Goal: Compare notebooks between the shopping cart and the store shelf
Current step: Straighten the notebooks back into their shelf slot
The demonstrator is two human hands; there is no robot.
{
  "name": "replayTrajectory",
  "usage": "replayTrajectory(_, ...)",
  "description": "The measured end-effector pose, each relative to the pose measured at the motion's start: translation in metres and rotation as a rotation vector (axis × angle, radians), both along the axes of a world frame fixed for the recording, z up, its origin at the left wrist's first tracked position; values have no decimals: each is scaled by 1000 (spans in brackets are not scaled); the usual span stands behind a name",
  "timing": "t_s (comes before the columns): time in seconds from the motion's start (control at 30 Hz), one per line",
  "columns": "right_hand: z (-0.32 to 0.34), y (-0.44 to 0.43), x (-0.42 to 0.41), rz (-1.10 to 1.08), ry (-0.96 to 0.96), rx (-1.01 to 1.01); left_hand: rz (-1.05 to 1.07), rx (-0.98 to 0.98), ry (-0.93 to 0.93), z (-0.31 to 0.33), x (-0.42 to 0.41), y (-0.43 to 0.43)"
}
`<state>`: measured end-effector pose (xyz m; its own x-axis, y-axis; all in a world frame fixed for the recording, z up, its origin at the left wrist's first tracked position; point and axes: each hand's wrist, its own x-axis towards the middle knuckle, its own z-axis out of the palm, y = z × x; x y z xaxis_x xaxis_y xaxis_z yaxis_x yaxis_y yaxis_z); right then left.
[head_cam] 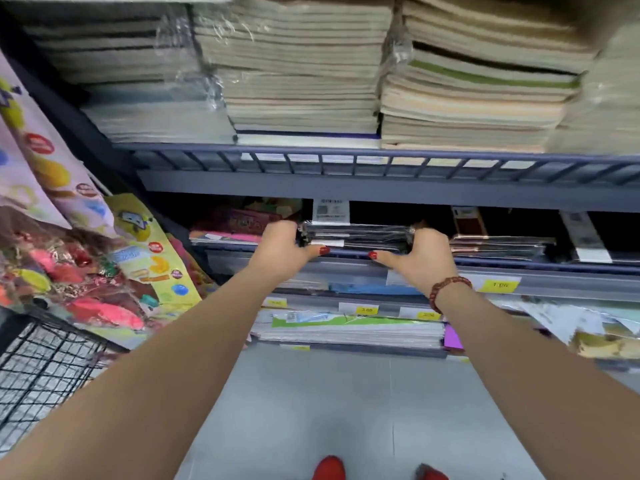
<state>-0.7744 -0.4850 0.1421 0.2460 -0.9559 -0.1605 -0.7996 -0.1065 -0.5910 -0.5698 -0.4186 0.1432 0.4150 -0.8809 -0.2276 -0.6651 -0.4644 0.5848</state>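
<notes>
Head view: one glossy, plastic-wrapped bundle of flat black notebooks [356, 237] lies just under the blue-grey metal shelf rail [346, 188]. Two hands grip it, the left hand [284, 251] and right hand [422, 261], with fingers wrapped round its ends and thumbs beneath. One black wire-mesh shopping cart [41, 368] stands below the rail, far left.

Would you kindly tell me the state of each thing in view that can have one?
Pack, wrapped, flat on the shelf, held at both ends.
Left hand, grips its left end.
Right hand, grips its right end.
Upper stacks, wrapped, flat, untouched.
Cart, mesh only visible, contents unseen.
</notes>
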Motion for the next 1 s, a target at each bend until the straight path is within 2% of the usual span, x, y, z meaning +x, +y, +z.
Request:
replayTrajectory(0.17, -6, 4, -1, -29, -53, -70, 0, -84, 2, -6, 2, 3)
replayTrajectory(0.5, -6, 13, -2, -119, -182, -41, 12, -191, 203, -9, 8, 7)
replayTrajectory(0.6, -13, 17, -5, -73, -246, -42, 43, -236, 322, -11, 9, 12)
replayTrajectory(0.7, -16, 19, -7, -42, -386, -15, 128, -365, 490, -15, 7, 17)
replayTrajectory(0.83, -13, 18, -6, -94, -553, 17, 96, -448, 486, -18, 6, 17)
replayTrajectory(1.0, -17, 16, -4, -204, -581, -13, 91, -472, 468, -18, 3, 15)
